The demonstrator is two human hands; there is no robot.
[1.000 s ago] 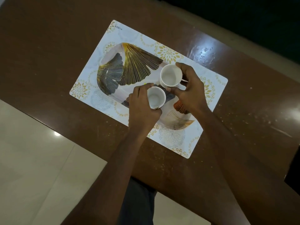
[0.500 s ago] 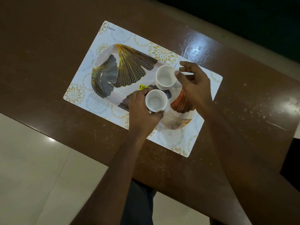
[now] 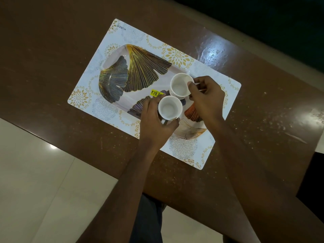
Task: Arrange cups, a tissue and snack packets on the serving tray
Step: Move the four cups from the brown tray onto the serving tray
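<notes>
Both cups down on the tray; right hand shifts its hold.

I see the left hand (image 3: 154,123) clasped around the nearer small white ceramic cup (image 3: 169,107), same as a second ago. The right hand (image 3: 206,100) has let go of its full wrap and now pinches only the rim of the farther white cup (image 3: 181,85), thumb tip on the lip. Both cups stand upright, nearly touching, at the right end of the oval leaf-patterned serving tray (image 3: 114,78), which rests on a white floral placemat (image 3: 82,97) on the brown table (image 3: 52,50). A yellow price sticker (image 3: 156,93) is uncovered. My read: cup placement is nearly done; no tissue or snack packets in view.
</notes>
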